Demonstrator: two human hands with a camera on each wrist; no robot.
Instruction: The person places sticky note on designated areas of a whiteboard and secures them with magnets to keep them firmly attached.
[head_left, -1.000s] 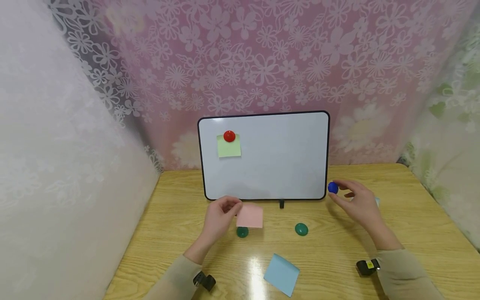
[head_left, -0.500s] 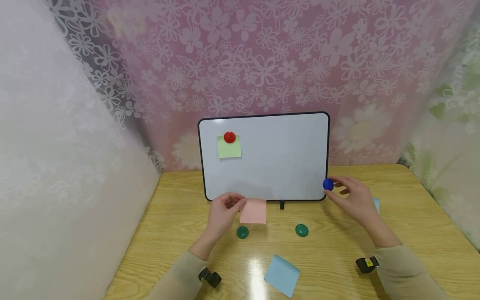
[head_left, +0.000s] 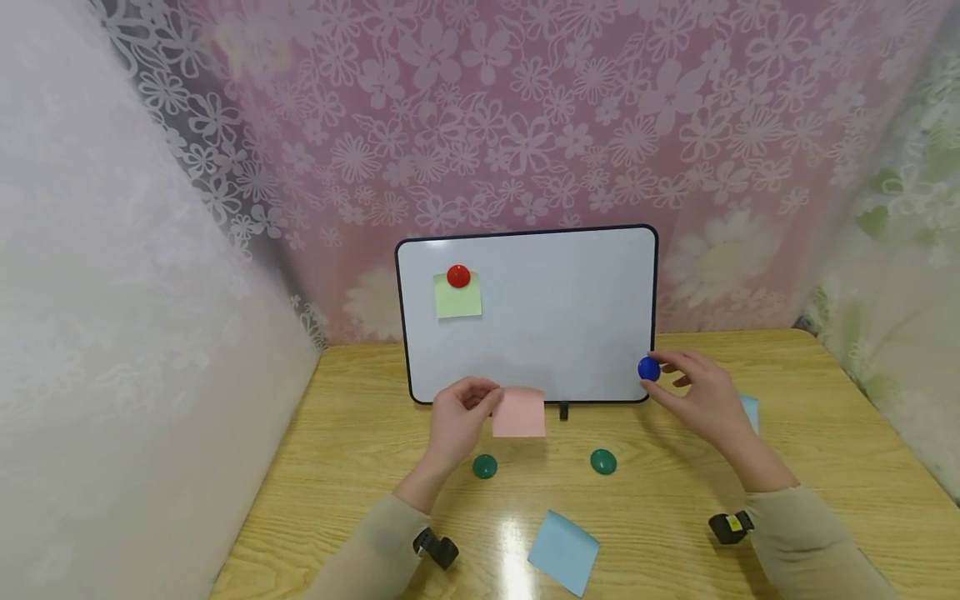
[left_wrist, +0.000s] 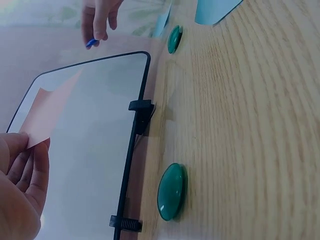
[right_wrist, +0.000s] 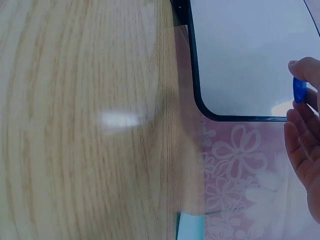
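Observation:
My left hand (head_left: 459, 421) pinches a pink sticky note (head_left: 519, 413) by its upper left corner, in front of the lower edge of a whiteboard (head_left: 555, 317). In the left wrist view the note (left_wrist: 42, 117) hangs before the board's white face. At the board's lower right corner, my right hand (head_left: 701, 400) holds a round blue magnet (head_left: 648, 369) between thumb and fingers. The right wrist view shows the blue magnet (right_wrist: 299, 90) edge-on in the fingertips. High on the board's left side, a red magnet (head_left: 458, 276) sits over the top of a green sticky note (head_left: 457, 302).
Two green magnets lie on the wooden table, one on the left (head_left: 485, 466) and one on the right (head_left: 603, 462). A blue sticky note (head_left: 564, 552) lies near the front. Another blue note (head_left: 750, 412) is partly hidden behind my right hand. Black clips (head_left: 564, 411) support the board.
My left hand has moved up and to the right with the pink sticky note, toward the board. My right hand has shifted slightly left, bringing the blue magnet over the board's corner.

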